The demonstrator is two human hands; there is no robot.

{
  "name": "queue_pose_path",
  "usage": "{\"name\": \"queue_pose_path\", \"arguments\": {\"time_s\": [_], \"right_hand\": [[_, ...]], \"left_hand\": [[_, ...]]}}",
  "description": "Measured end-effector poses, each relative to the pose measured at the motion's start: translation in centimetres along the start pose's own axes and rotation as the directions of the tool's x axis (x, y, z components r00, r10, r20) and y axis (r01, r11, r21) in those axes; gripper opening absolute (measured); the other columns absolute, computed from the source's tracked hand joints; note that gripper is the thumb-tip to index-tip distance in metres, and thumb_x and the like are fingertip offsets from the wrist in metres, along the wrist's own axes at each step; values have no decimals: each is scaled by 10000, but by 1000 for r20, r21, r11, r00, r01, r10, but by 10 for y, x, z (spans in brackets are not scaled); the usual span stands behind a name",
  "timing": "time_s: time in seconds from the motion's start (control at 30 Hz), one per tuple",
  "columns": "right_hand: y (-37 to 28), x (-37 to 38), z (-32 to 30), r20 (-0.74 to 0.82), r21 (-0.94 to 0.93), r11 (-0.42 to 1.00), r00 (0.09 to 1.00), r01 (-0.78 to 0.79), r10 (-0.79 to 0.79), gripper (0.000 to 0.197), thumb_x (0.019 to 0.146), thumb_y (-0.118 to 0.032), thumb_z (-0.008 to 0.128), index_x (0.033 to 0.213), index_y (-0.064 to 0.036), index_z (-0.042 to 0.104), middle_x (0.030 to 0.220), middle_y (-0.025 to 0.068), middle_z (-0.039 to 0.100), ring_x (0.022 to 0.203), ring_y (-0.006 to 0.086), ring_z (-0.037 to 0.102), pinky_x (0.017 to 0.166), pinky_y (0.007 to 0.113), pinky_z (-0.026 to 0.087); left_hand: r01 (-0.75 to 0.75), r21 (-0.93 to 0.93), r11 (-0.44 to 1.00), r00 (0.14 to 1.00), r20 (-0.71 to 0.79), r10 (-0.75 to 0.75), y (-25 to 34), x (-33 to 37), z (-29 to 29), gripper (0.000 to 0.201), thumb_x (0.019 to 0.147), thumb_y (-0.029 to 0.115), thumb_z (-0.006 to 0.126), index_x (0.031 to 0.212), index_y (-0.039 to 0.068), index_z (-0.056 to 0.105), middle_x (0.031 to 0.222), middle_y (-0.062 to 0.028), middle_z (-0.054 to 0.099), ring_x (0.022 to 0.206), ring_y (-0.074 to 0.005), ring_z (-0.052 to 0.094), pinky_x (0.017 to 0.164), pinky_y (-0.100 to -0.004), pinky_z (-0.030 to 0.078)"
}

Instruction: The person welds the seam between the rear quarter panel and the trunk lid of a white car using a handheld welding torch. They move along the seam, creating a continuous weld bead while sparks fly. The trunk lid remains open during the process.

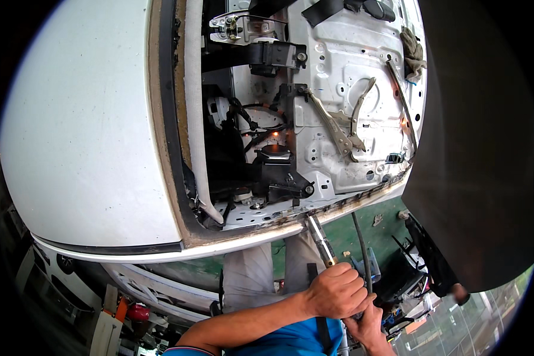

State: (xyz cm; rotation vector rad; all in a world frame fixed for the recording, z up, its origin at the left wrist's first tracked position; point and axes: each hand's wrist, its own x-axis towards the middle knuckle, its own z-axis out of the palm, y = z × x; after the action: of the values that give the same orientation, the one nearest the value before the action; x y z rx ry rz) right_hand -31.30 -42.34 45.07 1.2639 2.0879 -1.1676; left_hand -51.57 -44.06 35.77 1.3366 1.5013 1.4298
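Note:
My left hand (pixel 337 291) is wrapped around the handle of a welding torch (pixel 321 240). The torch's metal nozzle points up at the scorched lower edge (pixel 314 212) of a white car body. Just below and right of it, my right hand (pixel 371 325) is closed against the torch's lower end, its fingers partly hidden. A thin dark cable or rod (pixel 362 246) runs from beside my hands up toward the body edge. Above, large locking clamp pliers (pixel 344 127) lie on the bare white metal panel (pixel 320 65).
The car's white roof (pixel 83 118) fills the left. Wiring (pixel 258 121) and black seat-belt parts (pixel 279 54) show in the opening. A grey glove (pixel 413 53) lies at the upper right. A large dark panel (pixel 480 148) blocks the right. Clutter (pixel 406 279) covers the green floor (pixel 385 222).

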Motion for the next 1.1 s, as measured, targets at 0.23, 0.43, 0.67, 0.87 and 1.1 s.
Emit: {"name": "queue_pose_path", "arguments": {"time_s": [0.23, 0.43, 0.67, 0.87, 1.1], "right_hand": [[0, 0, 0, -4, -8, 1000, 1000, 15, -15, 629, 770, -227, 849, 1168, 79, 468, 811, 216, 645, 687, 458, 658, 584, 447, 540], [2, 0, -1, 29, -25, 1000, 999, 16, -15, 689, 770, -237, 853, 1206, 94, 433, 787, 199, 657, 690, 437, 684, 582, 436, 548], [4, -3, -3, 39, 10, 1000, 999, 19, -19, 749, 765, -212, 840, 1246, 156, 400, 784, 228, 636, 675, 450, 672, 571, 438, 537], [6, -3, -4, 42, -7, 998, 997, 60, -60, 725, 760, -184, 841, 1228, 161, 407, 789, 220, 640, 671, 436, 669, 569, 431, 531], [3, 2, -6, 41, -1, 999, 998, 48, -48, 668, 766, -191, 835, 1197, 131, 439, 795, 210, 644, 663, 440, 657, 565, 440, 524]], "left_hand": [[-4, -4, 1000, 1000, -17, 4, -1, -2, 2, 318, 786, 194, 757, 593, 96, 524, 614, -28, 453, 593, -208, 470, 592, -343, 395], [-21, 30, 999, 997, -78, 23, -2, 4, 3, 375, 787, 199, 753, 553, 116, 472, 575, -4, 411, 543, -179, 465, 555, -313, 396], [-9, -6, 1000, 999, -45, 8, 1, 3, 3, 377, 779, 198, 769, 556, 103, 481, 584, -21, 417, 548, -197, 468, 561, -326, 401], [-10, -9, 1000, 999, -48, 10, 1, 3, 4, 378, 785, 200, 766, 559, 100, 480, 589, -21, 411, 551, -197, 464, 556, -325, 390], [-4, -3, 1000, 999, -52, 4, -1, 3, 5, 381, 783, 200, 758, 555, 107, 467, 586, -18, 399, 551, -195, 458, 548, -328, 385]]}}
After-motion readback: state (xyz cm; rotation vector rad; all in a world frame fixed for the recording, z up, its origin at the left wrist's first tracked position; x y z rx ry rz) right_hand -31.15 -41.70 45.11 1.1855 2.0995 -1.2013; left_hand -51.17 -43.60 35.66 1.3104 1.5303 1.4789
